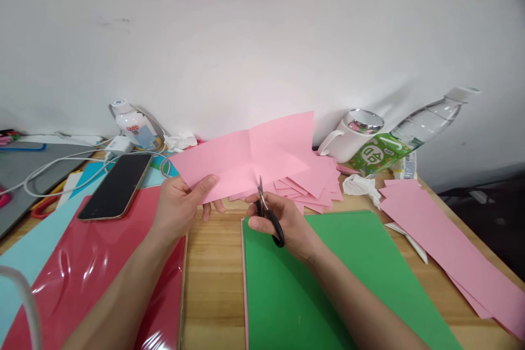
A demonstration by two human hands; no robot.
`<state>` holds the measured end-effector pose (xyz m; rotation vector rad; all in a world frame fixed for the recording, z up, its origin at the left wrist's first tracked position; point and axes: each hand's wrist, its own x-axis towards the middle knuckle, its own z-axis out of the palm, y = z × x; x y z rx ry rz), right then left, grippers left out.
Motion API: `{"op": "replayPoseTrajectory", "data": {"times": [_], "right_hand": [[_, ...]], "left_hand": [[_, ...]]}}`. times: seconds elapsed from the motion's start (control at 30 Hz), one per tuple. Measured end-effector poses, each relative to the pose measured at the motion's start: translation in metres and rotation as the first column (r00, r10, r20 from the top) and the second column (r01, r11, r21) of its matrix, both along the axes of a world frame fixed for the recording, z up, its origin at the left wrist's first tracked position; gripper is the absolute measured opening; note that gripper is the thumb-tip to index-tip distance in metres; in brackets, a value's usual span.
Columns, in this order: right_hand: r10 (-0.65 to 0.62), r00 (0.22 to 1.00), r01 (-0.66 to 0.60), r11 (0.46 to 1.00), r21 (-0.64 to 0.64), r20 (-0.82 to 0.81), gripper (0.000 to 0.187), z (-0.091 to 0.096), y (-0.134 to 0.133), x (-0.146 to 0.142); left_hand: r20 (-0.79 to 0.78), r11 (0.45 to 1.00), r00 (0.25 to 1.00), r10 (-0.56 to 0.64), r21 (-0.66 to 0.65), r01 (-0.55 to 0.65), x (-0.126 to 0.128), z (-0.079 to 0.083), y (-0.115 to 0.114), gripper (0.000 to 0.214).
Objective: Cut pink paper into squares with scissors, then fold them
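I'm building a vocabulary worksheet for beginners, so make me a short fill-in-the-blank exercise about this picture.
1. The right hand holds a pair of ____.
2. The left hand holds a sheet coloured ____.
3. The phone lies partly over a glossy pack coloured ____.
4. In the picture, the mug is to the ____ of the clear bottle.

Missing words: scissors; pink; red; left.
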<state>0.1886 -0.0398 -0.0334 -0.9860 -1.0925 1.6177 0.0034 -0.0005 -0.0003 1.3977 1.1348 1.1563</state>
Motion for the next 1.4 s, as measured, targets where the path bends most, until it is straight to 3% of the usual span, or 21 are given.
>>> {"op": "replayPoseTrajectory", "data": {"times": [0.2, 1.4], "right_hand": [[0.009, 1.0, -0.009, 1.0, -0.023, 0.006, 0.041, 0.0066, -0.0009, -0.0005], [0.028, 0.998, -0.03, 0.999, 0.026, 0.057, 0.039, 0.0027, -0.0005, 0.0]], "left_hand": [[0.011, 1.0, 1.0, 0.015, -0.006, -0.015, 0.0012, -0.0006, -0.0007, 0.022], [0.01, 0.999, 0.999, -0.038, -0.002, 0.038, -0.0033, -0.0057, 0.0016, 0.028]]}}
